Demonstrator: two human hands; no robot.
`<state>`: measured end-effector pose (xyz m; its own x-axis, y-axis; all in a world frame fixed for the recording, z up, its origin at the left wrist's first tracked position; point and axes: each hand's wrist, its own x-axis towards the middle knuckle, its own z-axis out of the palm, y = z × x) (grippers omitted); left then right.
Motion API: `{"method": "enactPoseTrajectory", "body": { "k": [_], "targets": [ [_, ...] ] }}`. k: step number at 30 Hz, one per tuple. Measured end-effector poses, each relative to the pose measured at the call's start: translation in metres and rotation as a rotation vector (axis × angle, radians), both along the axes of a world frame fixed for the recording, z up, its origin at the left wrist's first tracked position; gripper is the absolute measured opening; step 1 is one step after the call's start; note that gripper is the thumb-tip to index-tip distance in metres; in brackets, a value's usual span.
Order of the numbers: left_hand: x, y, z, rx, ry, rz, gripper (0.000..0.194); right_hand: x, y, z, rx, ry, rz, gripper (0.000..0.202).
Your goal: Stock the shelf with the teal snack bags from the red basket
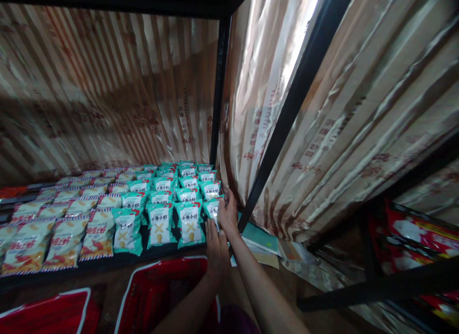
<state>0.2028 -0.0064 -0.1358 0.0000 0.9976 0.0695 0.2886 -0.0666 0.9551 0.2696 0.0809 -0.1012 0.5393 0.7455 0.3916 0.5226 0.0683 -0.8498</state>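
Observation:
Rows of teal and white snack bags (190, 223) stand on a dark shelf (163, 250). At the right end of the front row, one teal snack bag (213, 208) sits between my hands, partly covered by them. My right hand (228, 213) is against its right side, fingers pointing up and curled at the bag's edge. Below and to the left, my left hand (216, 248) touches the lower part of the same bag, its fingers together and stretched upward. To the left stand rows of cream and red snack bags (97, 234).
Two red baskets (161, 288) (81, 305) with white rims lie below the shelf. A black post (299, 97) rises right of my hands, before pleated curtains (150, 94). Papers (261, 239) lie beyond my right forearm. Red packages (419, 228) sit at the far right.

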Motion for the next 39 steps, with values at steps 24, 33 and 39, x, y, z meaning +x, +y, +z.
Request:
{"method": "enactPoseTrajectory", "body": {
  "k": [24,33,39],
  "targets": [
    [-0.005,-0.002,0.005,0.056,-0.011,0.002,0.063,0.001,-0.009,-0.006,-0.012,-0.006,-0.027,0.058],
    [-0.013,-0.025,0.014,0.064,-0.027,-0.039,0.059,-0.004,-0.010,0.010,0.052,-0.179,0.009,0.054],
    [-0.023,-0.039,0.019,-0.043,-0.049,-0.042,0.055,-0.010,0.006,0.027,0.030,-0.357,0.031,0.045]
  ]
}}
